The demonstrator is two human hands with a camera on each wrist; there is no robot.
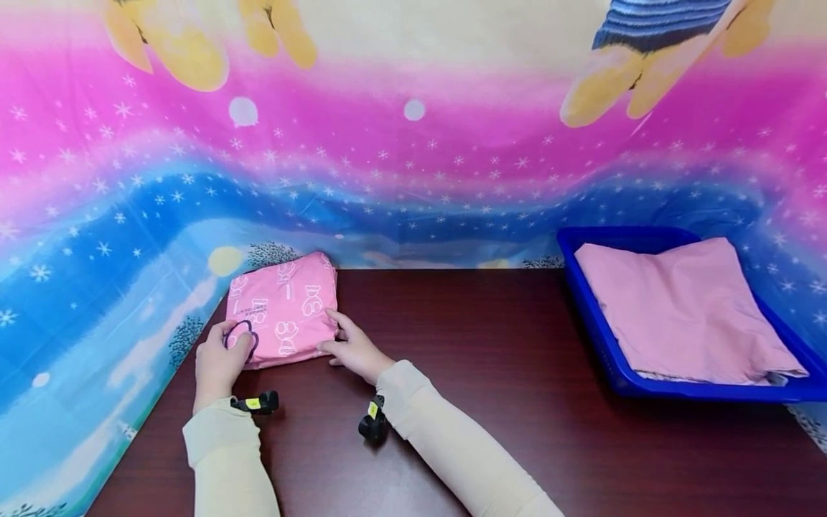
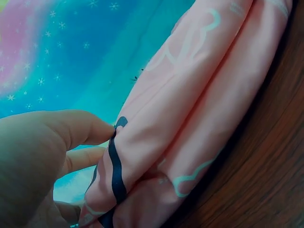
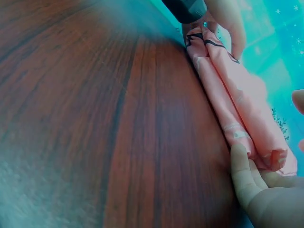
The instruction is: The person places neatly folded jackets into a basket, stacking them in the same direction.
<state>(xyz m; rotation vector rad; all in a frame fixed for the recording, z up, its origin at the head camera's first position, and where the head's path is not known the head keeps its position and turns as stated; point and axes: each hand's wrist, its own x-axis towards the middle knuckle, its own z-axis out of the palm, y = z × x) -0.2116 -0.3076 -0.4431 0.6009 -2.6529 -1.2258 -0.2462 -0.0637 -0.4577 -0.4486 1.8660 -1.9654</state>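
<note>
A folded pink cloth (image 1: 293, 305) with white cartoon outlines lies at the table's left back, in a thick, neat bundle. At its front left corner my left hand (image 1: 220, 359) pinches the fabric, thumb on top over a dark looped print. The left wrist view shows the thumb against the cloth's rounded folds (image 2: 190, 109). My right hand (image 1: 358, 352) holds the front right corner. In the right wrist view, fingers (image 3: 242, 171) curl at the end of the layered cloth (image 3: 237, 99), while another fingertip stands apart at the frame's right edge.
A blue plastic basket (image 1: 584, 337) stands at the right, with another pink cloth (image 1: 685, 312) spread over it. Both rest on the dark wooden table (image 1: 446, 337). A colourful printed curtain (image 1: 413, 165) encloses the table's back and sides.
</note>
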